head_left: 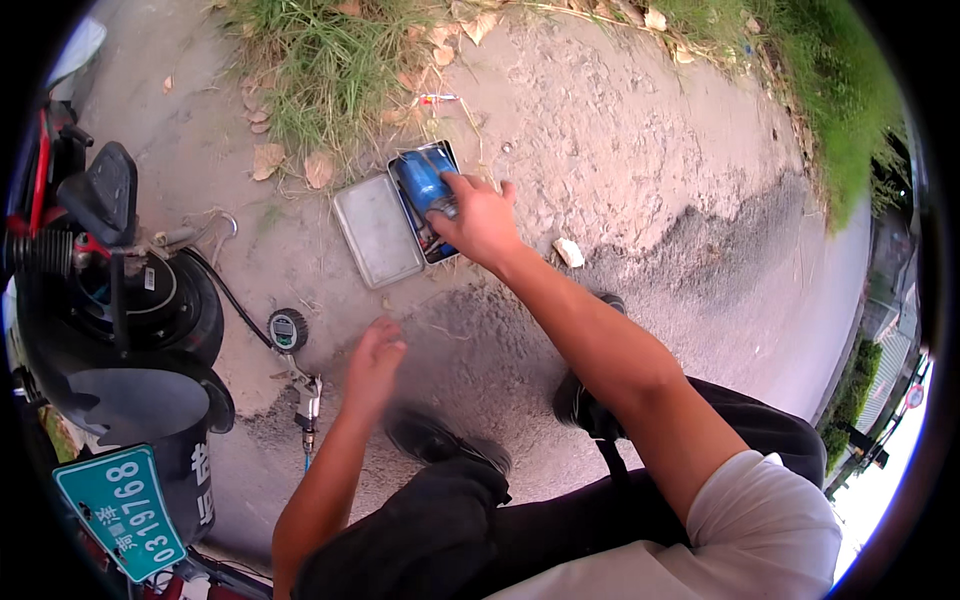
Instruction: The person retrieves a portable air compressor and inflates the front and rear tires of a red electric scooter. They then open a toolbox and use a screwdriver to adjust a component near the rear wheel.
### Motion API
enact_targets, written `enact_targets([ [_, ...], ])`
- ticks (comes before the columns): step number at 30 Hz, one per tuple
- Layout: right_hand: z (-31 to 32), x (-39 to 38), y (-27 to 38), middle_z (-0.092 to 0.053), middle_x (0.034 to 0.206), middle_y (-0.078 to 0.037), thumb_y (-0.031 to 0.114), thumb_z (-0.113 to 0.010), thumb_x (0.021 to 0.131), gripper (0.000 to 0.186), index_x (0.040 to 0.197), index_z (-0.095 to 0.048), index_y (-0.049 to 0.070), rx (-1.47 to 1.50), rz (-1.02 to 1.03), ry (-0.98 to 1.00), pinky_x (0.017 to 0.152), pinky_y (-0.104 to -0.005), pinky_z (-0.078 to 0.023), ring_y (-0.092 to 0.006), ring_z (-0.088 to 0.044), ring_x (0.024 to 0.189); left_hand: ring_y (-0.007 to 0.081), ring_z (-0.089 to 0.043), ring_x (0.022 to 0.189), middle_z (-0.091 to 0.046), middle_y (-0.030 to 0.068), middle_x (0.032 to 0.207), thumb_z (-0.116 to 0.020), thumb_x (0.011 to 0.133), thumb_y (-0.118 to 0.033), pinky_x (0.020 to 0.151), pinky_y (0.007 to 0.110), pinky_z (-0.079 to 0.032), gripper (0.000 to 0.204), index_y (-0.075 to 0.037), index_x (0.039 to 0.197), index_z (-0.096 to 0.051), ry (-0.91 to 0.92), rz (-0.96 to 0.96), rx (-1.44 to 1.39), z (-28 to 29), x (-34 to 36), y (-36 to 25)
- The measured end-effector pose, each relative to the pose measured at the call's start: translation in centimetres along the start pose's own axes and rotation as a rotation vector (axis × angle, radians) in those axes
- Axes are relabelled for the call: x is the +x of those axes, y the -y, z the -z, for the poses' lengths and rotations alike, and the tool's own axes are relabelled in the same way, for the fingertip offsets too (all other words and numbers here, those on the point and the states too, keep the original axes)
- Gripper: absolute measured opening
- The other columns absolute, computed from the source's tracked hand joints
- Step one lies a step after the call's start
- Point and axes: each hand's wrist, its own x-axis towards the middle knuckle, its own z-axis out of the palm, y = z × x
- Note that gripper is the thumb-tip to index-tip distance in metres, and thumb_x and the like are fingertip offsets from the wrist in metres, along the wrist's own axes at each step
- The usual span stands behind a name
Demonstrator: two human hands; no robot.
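Note:
My right hand [482, 222] reaches into a small open tool case [375, 232], its thumb and fingers on a blue rounded tool [422, 180] with a dark end. The tool's exact kind cannot be made out. The case's grey lid lies flat to the left of the compartment, where a few small dark and red pieces show beside the tool. My left hand [378, 352] hangs above the ground, below the case and apart from it. It is smeared by motion, and I see nothing in it.
At the left stands a motor scooter [150, 300] with a teal number plate [120, 512]. Near its wheel lies a tyre inflator with a round digital gauge [287, 329] and hose. A pale stone [568, 252], grass [320, 80] and dry leaves surround the case; my shoes [448, 440] are below.

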Motion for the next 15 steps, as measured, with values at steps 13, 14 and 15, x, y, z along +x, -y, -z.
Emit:
enact_targets([
  [13, -7.8, 0.2, 7.9, -0.055, 0.108, -0.015, 0.01, -0.069, 0.069, 0.04, 0.108, -0.061, 0.006, 0.189, 0.4, -0.254, 0.092, -0.0437, -0.039, -0.0341, -0.052, 0.104, 0.0184, -0.057, 0.101, -0.055, 0.0107, 0.123, -0.055, 0.093, -0.02, 0.088, 0.034, -0.047, 0.048, -0.005, 0.136, -0.042, -0.142, 0.075, -0.246, 2.4, 0.8, -3.3],
  [14, -7.3, -0.2, 7.3, -0.055, 0.106, -0.014, 0.011, -0.069, 0.069, 0.036, 0.104, -0.063, 0.007, 0.171, 0.366, -0.275, 0.09, -0.0437, -0.039, -0.0329, -0.052, 0.103, 0.0183, -0.057, 0.1, -0.055, 0.0104, 0.123, -0.055, 0.093, -0.02, 0.087, 0.034, -0.047, 0.048, -0.005, 0.136, -0.042, -0.15, 0.081, -0.248, 2.6, 0.9, -3.0],
  [15, -6.3, -0.8, 6.5, -0.055, 0.105, -0.013, 0.011, -0.069, 0.069, 0.032, 0.1, -0.064, 0.007, 0.154, 0.34, -0.292, 0.088, -0.0438, -0.039, -0.0316, -0.052, 0.102, 0.0182, -0.057, 0.1, -0.055, 0.01, 0.122, -0.055, 0.093, -0.02, 0.087, 0.034, -0.047, 0.048, -0.005, 0.136, -0.042, -0.163, 0.086, -0.256, 2.9, 0.8, -2.5],
])
